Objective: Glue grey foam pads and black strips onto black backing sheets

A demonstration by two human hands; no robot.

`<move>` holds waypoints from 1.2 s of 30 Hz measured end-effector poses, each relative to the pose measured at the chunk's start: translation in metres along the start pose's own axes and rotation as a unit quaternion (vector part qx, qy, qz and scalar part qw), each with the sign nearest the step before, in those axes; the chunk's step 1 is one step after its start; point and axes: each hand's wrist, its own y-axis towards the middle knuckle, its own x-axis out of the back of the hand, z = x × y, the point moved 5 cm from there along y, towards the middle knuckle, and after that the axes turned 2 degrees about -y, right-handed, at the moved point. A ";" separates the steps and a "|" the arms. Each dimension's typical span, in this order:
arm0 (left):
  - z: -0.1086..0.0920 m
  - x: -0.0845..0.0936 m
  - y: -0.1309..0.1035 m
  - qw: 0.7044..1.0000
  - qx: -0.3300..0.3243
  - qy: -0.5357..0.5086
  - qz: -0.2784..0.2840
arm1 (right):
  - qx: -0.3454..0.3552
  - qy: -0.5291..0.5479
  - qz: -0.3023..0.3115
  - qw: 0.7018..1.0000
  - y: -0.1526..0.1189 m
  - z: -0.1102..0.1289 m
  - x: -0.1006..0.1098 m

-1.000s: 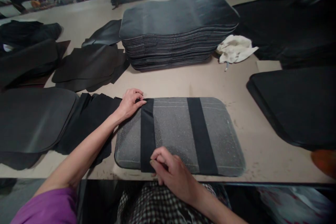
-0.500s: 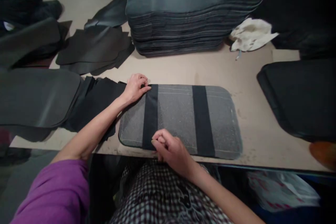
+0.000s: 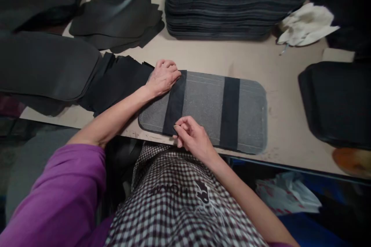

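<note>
A grey rounded panel point(image 3: 203, 96) lies near the table's front edge, crossed by a left black strip point(image 3: 175, 102) and a right black strip point(image 3: 230, 112). My left hand point(image 3: 164, 77) rests at the top end of the left strip, fingers curled together at its edge; what they press or grip is hidden. Close to the strip's lower end, my right hand point(image 3: 191, 135) has thumb and forefinger pinched. Anything between those fingertips is too small to make out.
A tall stack of dark panels point(image 3: 226, 7) stands behind. Black fabric pieces point(image 3: 121, 81) and dark sheets point(image 3: 43, 65) lie left. A white cloth point(image 3: 307, 25), black padded panels point(image 3: 336, 104) and an orange-brown object point(image 3: 350, 160) are right.
The camera view has shifted, so the table appears higher and more of the checked apron shows. Both hands stay at the left strip; the left hand's fingers now reach further over its top end.
</note>
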 end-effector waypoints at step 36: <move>-0.009 -0.002 -0.043 0.998 -0.038 0.057 -0.009 | 0.099 -0.567 -0.035 0.817 -0.001 0.009 -0.037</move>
